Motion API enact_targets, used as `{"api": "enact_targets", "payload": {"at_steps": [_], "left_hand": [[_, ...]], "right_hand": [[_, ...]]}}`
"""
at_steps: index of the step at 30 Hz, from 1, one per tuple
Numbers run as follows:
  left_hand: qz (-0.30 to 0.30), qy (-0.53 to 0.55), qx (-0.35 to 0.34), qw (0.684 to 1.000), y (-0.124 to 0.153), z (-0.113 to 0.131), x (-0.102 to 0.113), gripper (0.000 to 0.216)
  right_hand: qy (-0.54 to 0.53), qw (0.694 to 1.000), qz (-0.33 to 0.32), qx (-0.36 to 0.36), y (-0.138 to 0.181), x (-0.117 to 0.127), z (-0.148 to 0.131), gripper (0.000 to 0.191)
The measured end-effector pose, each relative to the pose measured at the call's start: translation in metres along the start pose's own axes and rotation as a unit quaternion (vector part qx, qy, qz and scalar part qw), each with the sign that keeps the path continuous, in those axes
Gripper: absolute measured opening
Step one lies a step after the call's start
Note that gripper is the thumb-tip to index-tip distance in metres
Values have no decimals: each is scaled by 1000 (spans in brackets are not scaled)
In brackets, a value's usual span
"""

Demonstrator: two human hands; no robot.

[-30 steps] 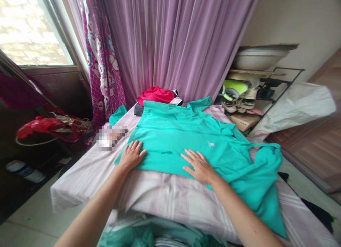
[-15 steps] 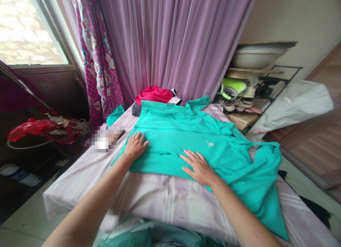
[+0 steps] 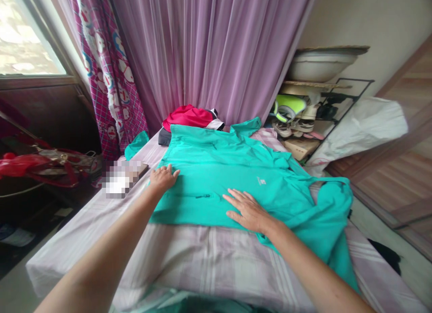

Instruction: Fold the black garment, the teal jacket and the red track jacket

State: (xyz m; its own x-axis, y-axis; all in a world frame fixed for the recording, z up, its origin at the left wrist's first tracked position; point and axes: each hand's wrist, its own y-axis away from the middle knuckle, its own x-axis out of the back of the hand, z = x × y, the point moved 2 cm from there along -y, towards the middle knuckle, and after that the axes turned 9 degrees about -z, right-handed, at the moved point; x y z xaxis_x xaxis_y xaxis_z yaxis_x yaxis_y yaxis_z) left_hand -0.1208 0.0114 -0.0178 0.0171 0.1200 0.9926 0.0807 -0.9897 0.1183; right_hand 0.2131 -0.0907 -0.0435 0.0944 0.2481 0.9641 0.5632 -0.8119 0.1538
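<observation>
A turquoise zip jacket [image 3: 216, 173] lies spread out on the bed, its hem toward the left and its hood end toward the right. One sleeve hangs down at the front right. My left hand [image 3: 163, 178] rests on the hem edge, fingers stretched out and the palm down. Flat on the front panel lies my right hand [image 3: 245, 210], its fingers spread, between a small zipped pocket and a little white logo. Neither hand grips any cloth.
The bed's plaid sheet [image 3: 216, 259] shows around the jacket. Red and dark folded clothes [image 3: 189, 118] sit against the purple curtain [image 3: 209, 47]. A blurred-out flat object [image 3: 118, 180] lies at left. A shoe rack [image 3: 303, 124] and a white bag [image 3: 364, 124] stand at right.
My left hand has slid a little left to the jacket's hem edge. My right hand stays on the front panel. The whole view has shifted slightly.
</observation>
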Motion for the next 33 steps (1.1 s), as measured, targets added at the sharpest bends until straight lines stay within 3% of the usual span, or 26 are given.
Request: {"api": "enact_targets", "payload": {"at_steps": [3,8,17,26,33], "left_hand": [[9,-14,-14,1000,-17,0,2,65],[-23,4,-28,999,-44,-2,-9,61],[-57,24,14,998,-61,-5,-16,77],[-36,19,20,999,-67,0,-3,67],[14,47,22,999,-85,-31,25,51]], "right_hand": [[-13,1000,19,-20,-5,14,19,61],[2,989,35,-143,-14,33,71,62],[10,941,31,-338,-10,28,145,66],[58,928,43,-365,-10,18,147,59],[105,918,120,-363,-3,44,175,54]]}}
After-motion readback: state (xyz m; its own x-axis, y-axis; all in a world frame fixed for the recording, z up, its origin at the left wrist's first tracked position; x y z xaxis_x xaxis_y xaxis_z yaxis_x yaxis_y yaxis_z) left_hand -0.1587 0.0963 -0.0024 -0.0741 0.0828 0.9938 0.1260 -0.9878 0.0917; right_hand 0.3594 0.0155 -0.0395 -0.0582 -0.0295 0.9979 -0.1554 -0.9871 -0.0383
